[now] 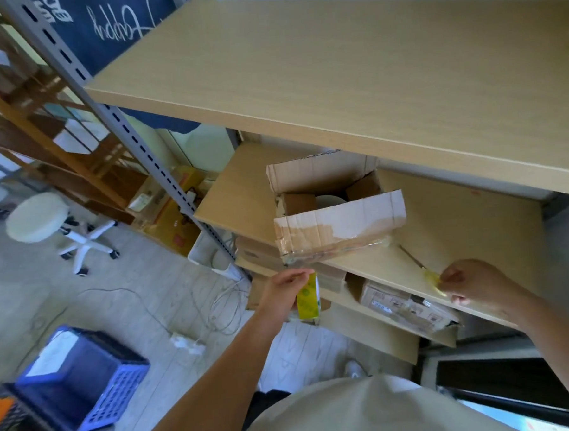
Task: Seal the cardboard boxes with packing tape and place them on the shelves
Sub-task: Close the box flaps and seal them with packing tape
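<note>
An open cardboard box [336,225] stands on the middle wooden shelf [458,226], its flaps up and its near flap patched with old tape. My left hand [282,293] grips a roll of packing tape [309,299] with a yellow-green core, just below the box's near left corner. My right hand [474,286] pinches the yellowish free end of the tape [432,278] at the shelf's front edge, to the right of the box. A thin clear strip runs from there toward the box's near right corner.
A bare upper shelf [334,64] overhangs the box. More cardboard boxes [403,304] lie on the shelf below. A grey slotted upright [134,137] stands at the left. On the floor are a white stool [46,221], a blue crate [84,374] and loose cables [183,322].
</note>
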The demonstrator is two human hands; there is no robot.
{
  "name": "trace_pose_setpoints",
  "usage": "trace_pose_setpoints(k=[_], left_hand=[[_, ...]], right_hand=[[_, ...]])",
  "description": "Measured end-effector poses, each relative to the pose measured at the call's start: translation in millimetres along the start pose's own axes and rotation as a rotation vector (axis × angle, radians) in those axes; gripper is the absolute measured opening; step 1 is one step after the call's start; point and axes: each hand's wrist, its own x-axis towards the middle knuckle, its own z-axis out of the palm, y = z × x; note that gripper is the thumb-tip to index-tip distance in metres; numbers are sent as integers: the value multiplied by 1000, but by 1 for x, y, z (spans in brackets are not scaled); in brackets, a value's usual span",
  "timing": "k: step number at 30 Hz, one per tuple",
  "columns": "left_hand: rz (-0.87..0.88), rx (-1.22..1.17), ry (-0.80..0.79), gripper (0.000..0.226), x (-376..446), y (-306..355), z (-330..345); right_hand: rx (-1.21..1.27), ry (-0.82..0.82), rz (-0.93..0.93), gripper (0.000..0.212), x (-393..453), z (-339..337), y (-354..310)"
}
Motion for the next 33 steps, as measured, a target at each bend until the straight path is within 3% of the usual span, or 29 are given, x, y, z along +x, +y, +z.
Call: trace_pose_setpoints(k=[3,7,10,15,21,29,33], left_hand=[[-19,-31,8,13,-1,3,1],[-56,-57,-5,13,0,4,2],[-86,-70,-21,15,0,4,3],[-96,-17,-31,21,-1,8,1],[-114,6,-32,12,-1,9,3],[-208,20,-50,14,0,13,3],[-224,-15,-23,12,5,15,2]], right_hand=[[69,-115,-142,12,-24,6,8],[-239,-164,-368,14,-32,12,-42],[-495,-216,-470,35,-23,10,-93],[-564,-269,-509,64,-10,9,-152],[-669,-240,-500,45,-7,27,-189],[-684,-179,-567,36,-1,34,-193],[-701,-112,-598,49,5,39,-189]])
